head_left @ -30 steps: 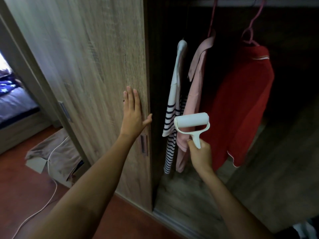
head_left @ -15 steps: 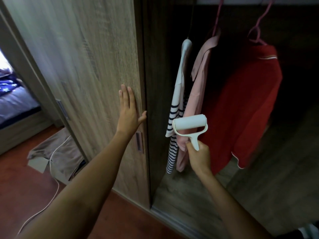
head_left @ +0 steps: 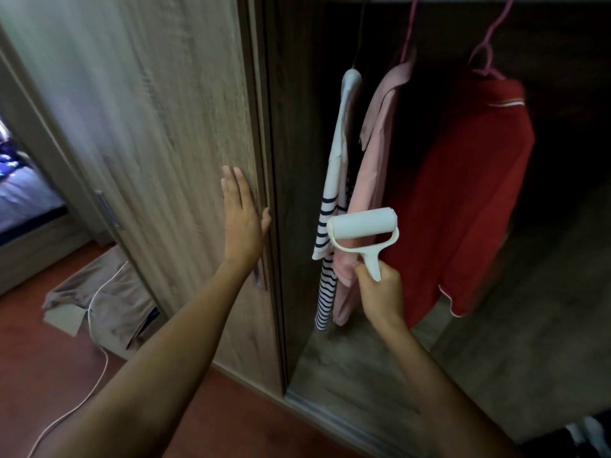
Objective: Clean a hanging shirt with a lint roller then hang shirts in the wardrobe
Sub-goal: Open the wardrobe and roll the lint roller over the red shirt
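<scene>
My right hand (head_left: 380, 294) grips the handle of a white lint roller (head_left: 363, 231), held upright in front of the hanging clothes. Inside the open wardrobe hang three shirts: a white one with dark stripes (head_left: 332, 193), a pink one (head_left: 377, 143) and a red one (head_left: 463, 193) on a pink hanger (head_left: 484, 57). The roller's drum sits just in front of the pink shirt's lower part. My left hand (head_left: 241, 223) lies flat, fingers apart, on the wooden sliding door (head_left: 148, 127) near its right edge.
The wardrobe floor (head_left: 380, 358) is bare wood below the shirts. On the red floor at left lie a brown cloth (head_left: 109, 302) and a white cable (head_left: 96, 368). A bed (head_left: 23, 200) shows through the gap at far left.
The sliding door has shifted left under my left hand, widening the wardrobe opening. My right hand with the lint roller has stayed in front of the pink shirt.
</scene>
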A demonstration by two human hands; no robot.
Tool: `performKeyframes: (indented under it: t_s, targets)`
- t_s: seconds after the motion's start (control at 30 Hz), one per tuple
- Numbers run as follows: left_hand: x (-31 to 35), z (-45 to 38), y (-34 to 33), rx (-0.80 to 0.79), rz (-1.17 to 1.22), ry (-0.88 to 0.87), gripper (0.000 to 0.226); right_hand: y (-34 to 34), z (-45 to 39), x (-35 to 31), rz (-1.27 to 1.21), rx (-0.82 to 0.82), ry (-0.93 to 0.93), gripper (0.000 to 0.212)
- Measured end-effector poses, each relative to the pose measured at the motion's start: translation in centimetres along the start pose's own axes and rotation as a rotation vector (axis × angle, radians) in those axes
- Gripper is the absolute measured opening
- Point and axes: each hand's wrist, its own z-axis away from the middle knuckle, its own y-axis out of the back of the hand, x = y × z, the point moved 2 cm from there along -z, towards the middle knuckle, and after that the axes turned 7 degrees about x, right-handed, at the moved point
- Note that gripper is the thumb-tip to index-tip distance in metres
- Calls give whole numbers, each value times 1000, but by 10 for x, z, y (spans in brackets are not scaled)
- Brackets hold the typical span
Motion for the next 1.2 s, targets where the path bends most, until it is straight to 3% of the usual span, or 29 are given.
performKeyframes:
  t_s: [0.1,0.17,0.23,0.33,0.43,0.53,0.6,0.63,0.73,0.8,1.03,1.2]
  targets:
    - [39,9,-1,116,127,-67,76,24,-2,-26,-79,65,61,39]
    - [82,9,-5,170,264,-220,63,47,-7,-44,-154,106,82,42]
    - [133,5,-11,147,387,-357,49,74,-17,-61,-230,131,74,40]
    - [207,1,-24,5,535,-428,40,122,-37,-84,-360,205,76,33]
    - [261,6,-42,-83,592,-387,42,167,-56,-92,-448,309,92,14]
    - [291,19,-62,-270,545,-201,84,194,-77,-77,-469,350,32,13]
    - [298,28,-76,-329,453,-133,104,202,-89,-64,-460,337,15,12]
    - [297,30,-83,-324,395,-145,99,204,-94,-59,-441,331,27,12]
    - [283,29,-91,-197,297,-184,29,203,-106,-44,-380,296,92,15]
    - [269,29,-86,-120,304,-124,10,196,-112,-40,-381,248,107,14]
    - [226,32,-42,18,333,46,29,161,-130,-55,-413,82,119,8]
    - [220,23,-18,26,392,216,17,123,-135,-76,-471,-42,93,20]
